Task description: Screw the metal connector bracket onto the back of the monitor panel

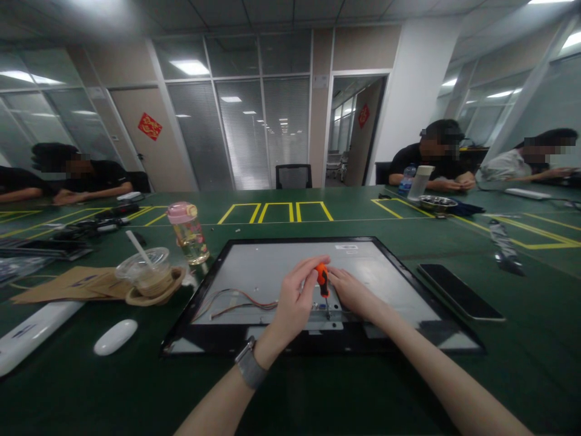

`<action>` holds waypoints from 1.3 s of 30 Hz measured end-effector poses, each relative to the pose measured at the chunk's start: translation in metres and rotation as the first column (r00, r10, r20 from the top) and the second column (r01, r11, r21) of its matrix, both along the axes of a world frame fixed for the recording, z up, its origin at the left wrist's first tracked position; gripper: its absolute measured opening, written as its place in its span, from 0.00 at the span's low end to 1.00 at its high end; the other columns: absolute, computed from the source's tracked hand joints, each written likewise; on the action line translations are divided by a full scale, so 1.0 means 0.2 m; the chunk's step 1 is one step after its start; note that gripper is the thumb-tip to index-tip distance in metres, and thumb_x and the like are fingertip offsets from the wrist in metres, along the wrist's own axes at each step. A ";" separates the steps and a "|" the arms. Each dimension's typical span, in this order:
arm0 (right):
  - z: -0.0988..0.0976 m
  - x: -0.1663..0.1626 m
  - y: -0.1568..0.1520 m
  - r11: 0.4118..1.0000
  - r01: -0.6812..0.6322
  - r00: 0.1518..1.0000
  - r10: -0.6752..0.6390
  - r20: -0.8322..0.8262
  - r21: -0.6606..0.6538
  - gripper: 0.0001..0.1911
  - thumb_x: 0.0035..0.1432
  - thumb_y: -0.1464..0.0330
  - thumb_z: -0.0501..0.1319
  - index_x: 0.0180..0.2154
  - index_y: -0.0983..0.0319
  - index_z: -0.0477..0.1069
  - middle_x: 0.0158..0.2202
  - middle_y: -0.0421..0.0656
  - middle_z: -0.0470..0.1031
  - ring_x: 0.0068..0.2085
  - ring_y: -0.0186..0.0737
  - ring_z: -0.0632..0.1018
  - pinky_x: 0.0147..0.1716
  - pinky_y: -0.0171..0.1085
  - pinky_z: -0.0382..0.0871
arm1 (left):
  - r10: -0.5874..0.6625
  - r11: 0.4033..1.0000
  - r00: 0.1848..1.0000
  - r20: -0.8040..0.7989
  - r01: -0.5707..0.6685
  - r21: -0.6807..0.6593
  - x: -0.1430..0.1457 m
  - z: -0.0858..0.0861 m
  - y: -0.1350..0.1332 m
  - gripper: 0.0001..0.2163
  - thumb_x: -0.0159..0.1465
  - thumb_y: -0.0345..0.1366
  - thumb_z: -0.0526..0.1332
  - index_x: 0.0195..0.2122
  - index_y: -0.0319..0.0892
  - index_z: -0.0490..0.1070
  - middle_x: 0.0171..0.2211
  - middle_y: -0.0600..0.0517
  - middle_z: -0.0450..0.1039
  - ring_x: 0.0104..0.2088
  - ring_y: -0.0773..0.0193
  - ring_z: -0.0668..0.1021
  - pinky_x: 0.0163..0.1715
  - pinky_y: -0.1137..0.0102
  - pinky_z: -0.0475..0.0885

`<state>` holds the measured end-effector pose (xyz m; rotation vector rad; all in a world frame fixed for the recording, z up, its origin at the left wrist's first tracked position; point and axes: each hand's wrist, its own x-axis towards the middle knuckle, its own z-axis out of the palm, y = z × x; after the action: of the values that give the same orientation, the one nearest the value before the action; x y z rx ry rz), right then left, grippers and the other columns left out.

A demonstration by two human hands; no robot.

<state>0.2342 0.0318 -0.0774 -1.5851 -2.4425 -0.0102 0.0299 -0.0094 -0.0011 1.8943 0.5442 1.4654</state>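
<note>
An orange-and-black screwdriver (pixel 322 280) stands nearly upright, its tip down on the metal bracket and port area (pixel 324 315) at the near side of a display panel (pixel 254 263). My left hand (pixel 295 293), with a watch on the wrist, grips the handle between its fingers and thumb. Just right of the handle, my right hand (pixel 356 293) rests over the panel with its fingers stretched out; its fingertips are partly hidden behind the screwdriver. The panel lies back side up, grey with a black frame. Thin cables (pixel 240 298) run across it to the left of the bracket.
A phone (pixel 458 292) lies right of the panel. On the left are a pink-lidded bottle (pixel 188 233), a plastic cup with straw (pixel 144 266), a brown paper bag (pixel 77 284) and a white mouse (pixel 115 337). Farther back stands a metal bowl (pixel 438 204). Other people sit around the table.
</note>
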 end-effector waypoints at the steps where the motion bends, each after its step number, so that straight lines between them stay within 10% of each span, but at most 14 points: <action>1: 0.00 0.00 0.00 1.000 -0.006 1.000 0.006 -0.003 0.005 0.29 0.60 0.81 0.50 0.61 0.64 0.65 0.63 0.56 0.67 0.62 0.47 0.70 0.61 0.49 0.63 | 0.017 1.000 1.000 0.002 -0.017 0.008 0.00 0.00 0.00 0.13 0.71 0.35 0.55 0.50 0.43 0.76 0.45 0.46 0.76 0.46 0.60 0.78 0.49 0.64 0.73; 12: 0.00 0.01 0.01 1.000 -0.014 1.000 0.014 -0.012 0.004 0.30 0.60 0.81 0.49 0.62 0.63 0.64 0.63 0.56 0.67 0.62 0.47 0.70 0.61 0.49 0.62 | 0.000 0.999 1.000 0.011 0.000 -0.033 0.00 -0.02 -0.01 0.15 0.72 0.36 0.52 0.55 0.44 0.73 0.53 0.44 0.74 0.51 0.59 0.77 0.53 0.62 0.71; 19: -0.02 0.02 0.01 0.999 -0.047 0.998 0.048 -0.032 0.022 0.29 0.59 0.81 0.50 0.61 0.63 0.65 0.63 0.54 0.67 0.62 0.47 0.71 0.61 0.49 0.63 | 0.107 0.992 0.994 0.037 -0.109 0.057 0.01 -0.01 0.01 0.08 0.65 0.36 0.63 0.44 0.43 0.79 0.37 0.50 0.74 0.37 0.64 0.76 0.42 0.68 0.74; 25: -0.04 0.03 0.03 0.998 -0.042 0.999 0.043 -0.017 0.037 0.32 0.58 0.81 0.52 0.63 0.62 0.63 0.64 0.54 0.67 0.62 0.49 0.70 0.61 0.48 0.63 | -0.012 1.000 1.000 0.016 0.012 -0.014 0.00 -0.01 0.00 0.15 0.73 0.34 0.51 0.55 0.43 0.73 0.50 0.46 0.75 0.50 0.60 0.77 0.53 0.64 0.71; 32: -0.04 0.04 0.03 0.997 -0.059 0.997 0.061 -0.037 0.045 0.31 0.59 0.81 0.50 0.63 0.62 0.63 0.63 0.54 0.67 0.61 0.48 0.71 0.61 0.49 0.63 | 0.111 0.992 0.993 0.034 -0.113 0.054 0.01 -0.01 0.01 0.08 0.65 0.35 0.64 0.44 0.43 0.79 0.39 0.49 0.73 0.38 0.64 0.76 0.43 0.68 0.74; 39: -0.05 0.03 0.04 0.997 -0.055 0.998 0.056 -0.030 0.048 0.30 0.60 0.80 0.50 0.62 0.61 0.63 0.62 0.54 0.68 0.60 0.49 0.72 0.60 0.50 0.64 | -0.027 0.999 1.000 0.012 0.028 -0.031 0.00 -0.02 0.00 0.15 0.73 0.34 0.51 0.56 0.44 0.72 0.52 0.45 0.74 0.51 0.59 0.77 0.54 0.63 0.71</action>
<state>0.2411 0.0395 -0.0879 -1.4862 -2.4430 -0.0335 0.0302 -0.0099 -0.0055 1.8609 0.5310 1.4410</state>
